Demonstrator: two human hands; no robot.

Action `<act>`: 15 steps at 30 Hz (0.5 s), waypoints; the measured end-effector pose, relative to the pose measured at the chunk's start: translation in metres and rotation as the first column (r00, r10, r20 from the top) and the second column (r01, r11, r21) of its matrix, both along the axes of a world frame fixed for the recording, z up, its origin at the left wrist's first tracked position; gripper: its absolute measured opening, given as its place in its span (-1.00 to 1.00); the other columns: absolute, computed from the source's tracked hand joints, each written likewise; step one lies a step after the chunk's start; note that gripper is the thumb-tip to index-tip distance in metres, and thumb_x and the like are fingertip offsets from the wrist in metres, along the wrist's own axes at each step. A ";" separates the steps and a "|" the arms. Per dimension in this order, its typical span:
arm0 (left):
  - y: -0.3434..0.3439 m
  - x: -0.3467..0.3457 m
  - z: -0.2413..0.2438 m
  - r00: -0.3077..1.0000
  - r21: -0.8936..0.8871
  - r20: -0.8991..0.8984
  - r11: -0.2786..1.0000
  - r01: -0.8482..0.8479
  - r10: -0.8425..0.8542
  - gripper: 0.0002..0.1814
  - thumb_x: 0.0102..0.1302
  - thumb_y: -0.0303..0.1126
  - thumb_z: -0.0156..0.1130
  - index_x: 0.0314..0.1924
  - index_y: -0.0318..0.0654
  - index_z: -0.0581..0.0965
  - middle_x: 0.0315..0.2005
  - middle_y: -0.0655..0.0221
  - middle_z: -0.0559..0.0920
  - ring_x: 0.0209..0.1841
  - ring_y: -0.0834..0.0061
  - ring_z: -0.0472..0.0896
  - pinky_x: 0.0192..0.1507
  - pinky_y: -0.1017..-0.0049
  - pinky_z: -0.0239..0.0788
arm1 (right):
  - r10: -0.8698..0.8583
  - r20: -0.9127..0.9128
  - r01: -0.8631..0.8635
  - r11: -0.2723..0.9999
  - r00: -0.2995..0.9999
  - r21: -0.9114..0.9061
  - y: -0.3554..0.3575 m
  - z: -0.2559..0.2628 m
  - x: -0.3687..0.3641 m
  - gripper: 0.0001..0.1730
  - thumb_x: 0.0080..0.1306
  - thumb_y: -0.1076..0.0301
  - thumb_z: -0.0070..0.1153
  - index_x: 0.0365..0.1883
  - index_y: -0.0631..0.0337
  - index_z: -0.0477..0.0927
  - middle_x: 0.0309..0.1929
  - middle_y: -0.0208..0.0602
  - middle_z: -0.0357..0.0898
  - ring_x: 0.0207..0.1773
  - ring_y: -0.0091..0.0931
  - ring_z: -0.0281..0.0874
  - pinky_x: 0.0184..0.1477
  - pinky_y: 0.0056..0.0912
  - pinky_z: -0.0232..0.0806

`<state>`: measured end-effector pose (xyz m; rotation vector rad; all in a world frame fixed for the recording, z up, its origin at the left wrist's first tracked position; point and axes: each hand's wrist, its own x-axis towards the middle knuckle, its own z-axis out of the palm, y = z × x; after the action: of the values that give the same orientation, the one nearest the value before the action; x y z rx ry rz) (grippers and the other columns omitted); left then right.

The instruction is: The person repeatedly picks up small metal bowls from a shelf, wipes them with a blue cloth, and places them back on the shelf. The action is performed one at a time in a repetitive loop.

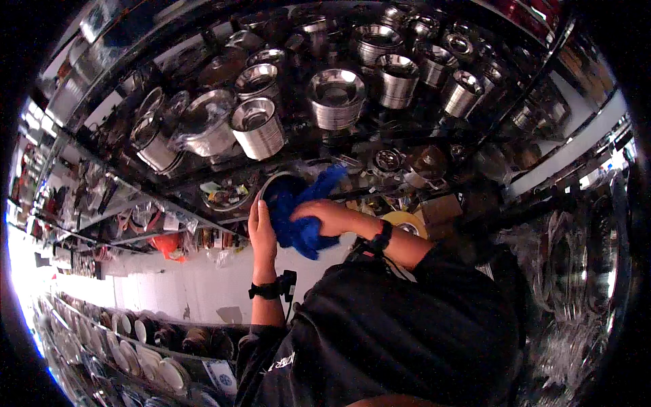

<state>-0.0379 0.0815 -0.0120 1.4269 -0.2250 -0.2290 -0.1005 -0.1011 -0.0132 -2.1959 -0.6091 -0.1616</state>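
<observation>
My left hand [263, 231] grips the left side of a round, open vessel [278, 175], with its fingers along the outer wall. A bunched blue cloth [292, 231] lies in and over the vessel's opening and hides most of it. My right hand [325, 216] is closed on the cloth at the vessel's right side, slightly blurred. One end of the cloth sticks out up and to the right, and another hangs below the hand. Each wrist wears a black strap. The vessel's material and base cannot be told.
Stacks of shiny steel bowls [337, 99] and steel cups [258, 129] stand on the shelf ahead. Below it are a glass-like dish [224, 196], a cardboard box [441, 207] and a yellow ring-shaped item [414, 221]. Racked plates [173, 374] stand at the lower left, with wrapped goods at the right.
</observation>
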 end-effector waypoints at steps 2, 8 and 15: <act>-0.019 -0.001 0.009 0.994 0.025 -0.073 0.996 -0.084 0.086 -0.48 0.44 -0.16 -0.12 0.21 -0.44 0.30 0.12 0.21 0.41 0.16 0.43 0.35 0.19 0.48 0.14 | 0.066 -0.112 -0.066 0.998 0.992 0.002 -0.039 0.003 -0.014 -0.48 -0.14 0.55 0.11 -0.09 0.18 0.56 -0.07 -0.15 0.55 0.03 -0.23 0.48 0.07 -0.28 0.31; -0.046 0.021 0.002 0.965 -0.459 -0.245 0.888 -0.030 -0.095 -0.58 0.44 -0.19 -0.14 0.11 -0.35 0.38 0.00 0.28 0.51 0.00 0.42 0.50 0.09 0.39 0.30 | -0.618 -0.065 0.621 0.774 0.784 0.123 -0.188 0.073 -0.067 -0.59 -0.01 0.54 0.09 -0.11 0.15 0.57 -0.07 -0.23 0.58 -0.01 -0.40 0.53 0.05 -0.41 0.33; -0.094 0.035 0.005 0.829 -0.514 -0.486 0.858 -0.017 -0.275 -0.55 0.32 -0.19 -0.10 0.08 -0.36 0.40 -0.02 0.19 0.54 0.04 0.29 0.50 0.12 0.30 0.29 | -0.942 0.282 0.949 0.245 0.185 0.198 -0.318 0.079 -0.062 -0.40 0.00 0.36 0.18 0.10 0.14 0.45 0.01 -0.04 0.51 0.05 -0.20 0.49 0.08 -0.28 0.31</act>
<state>-0.0033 -0.0129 -0.0066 0.7757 0.0916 -0.6407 -0.1629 -0.4194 0.0658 -2.2439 0.7630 -1.2518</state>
